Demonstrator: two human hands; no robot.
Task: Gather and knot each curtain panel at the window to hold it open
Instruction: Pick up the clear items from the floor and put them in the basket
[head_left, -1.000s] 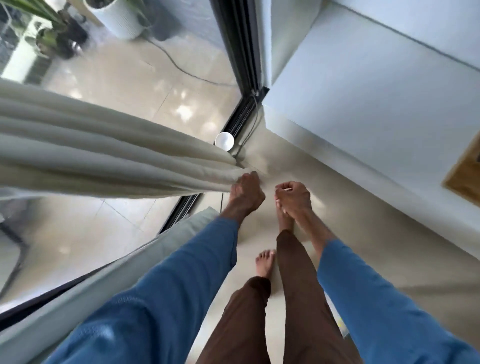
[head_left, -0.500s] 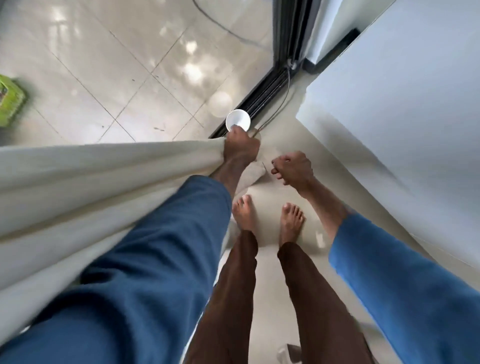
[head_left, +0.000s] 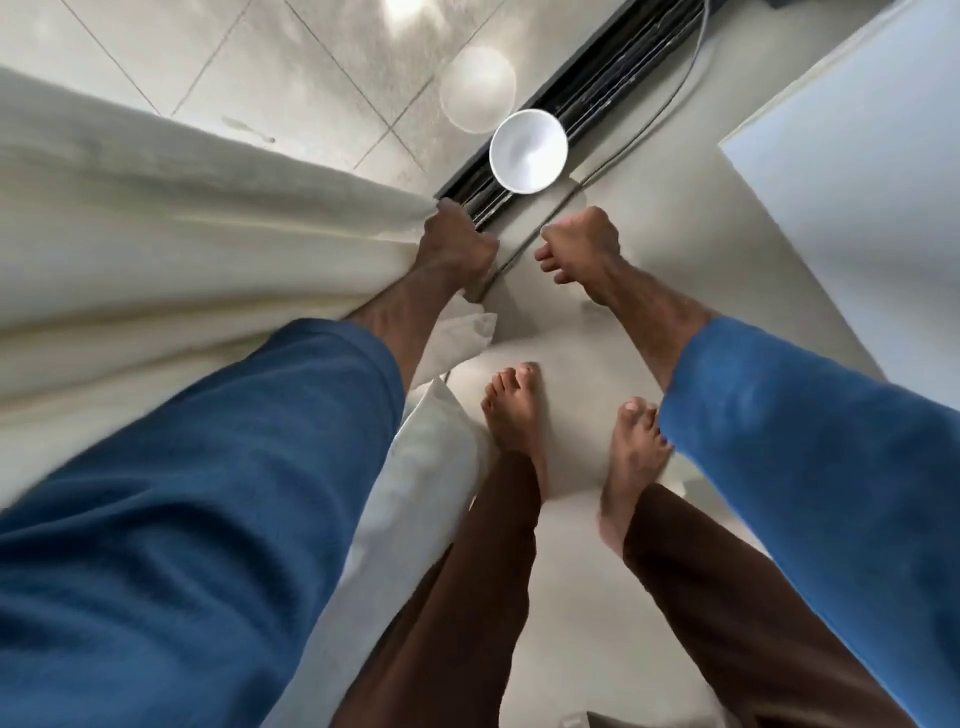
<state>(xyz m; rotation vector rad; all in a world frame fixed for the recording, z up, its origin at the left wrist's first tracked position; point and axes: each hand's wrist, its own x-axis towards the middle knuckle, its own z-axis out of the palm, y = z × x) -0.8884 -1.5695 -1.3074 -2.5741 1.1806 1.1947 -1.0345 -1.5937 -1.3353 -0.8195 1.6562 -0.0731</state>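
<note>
A cream curtain panel (head_left: 182, 249) stretches in bunched folds from the left edge toward the middle. My left hand (head_left: 457, 249) grips its gathered end just short of the dark window track. The curtain's loose tail (head_left: 431, 452) hangs below my left forearm, beside my left foot. My right hand (head_left: 582, 244) is a short way to the right, fingers curled into a fist with nothing visible in it, apart from the fabric.
A white round bowl-like object (head_left: 527, 150) sits on the black sliding-door track (head_left: 613, 78). A grey cable (head_left: 639, 135) runs along the floor beside it. A white wall (head_left: 857, 156) stands at the right. My bare feet (head_left: 514, 410) are on the beige floor.
The view has tilted further down toward the floor. My left hand keeps its hold on the gathered curtain end, and my right hand has drawn a little away from it.
</note>
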